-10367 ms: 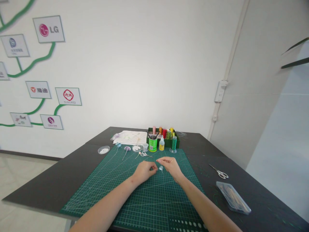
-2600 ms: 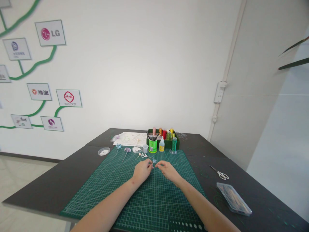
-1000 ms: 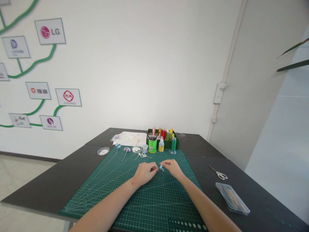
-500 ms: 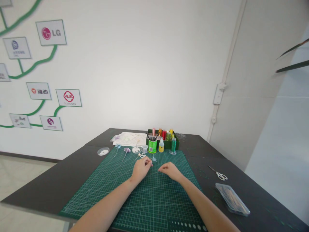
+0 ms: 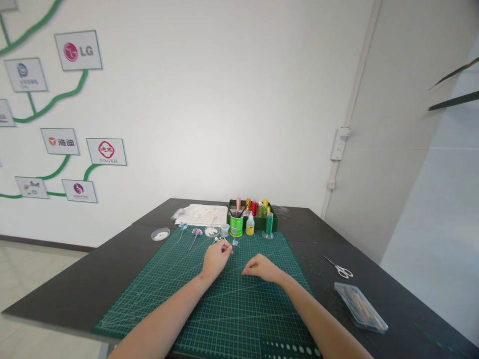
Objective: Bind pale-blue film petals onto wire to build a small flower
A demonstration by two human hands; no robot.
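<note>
Both my hands rest over the green cutting mat (image 5: 239, 319). My left hand (image 5: 214, 258) is pinched closed, and a tiny pale-blue piece (image 5: 235, 243) on what looks like a thin wire sticks out just past its fingertips. My right hand (image 5: 262, 267) lies a little to the right and nearer to me. Its fingers are curled into a loose pinch low over the mat, and whatever it holds is too thin to see. The two hands are apart. Small white-handled scissors (image 5: 221, 239) lie just beyond my left hand.
Behind the mat stand a green box of thread spools (image 5: 258, 212), a green can with tools (image 5: 236, 224), a glue bottle (image 5: 250, 224) and a small jar (image 5: 224, 229). Wired flower pieces (image 5: 196, 232), a round dish (image 5: 160, 234), papers (image 5: 202, 213), scissors (image 5: 339, 268) and a clear box (image 5: 359, 305) also lie on the dark table.
My hands have drawn apart. The left hand carried the pale-blue piece up and away from me, and the right hand slid back toward me and lower on the mat.
</note>
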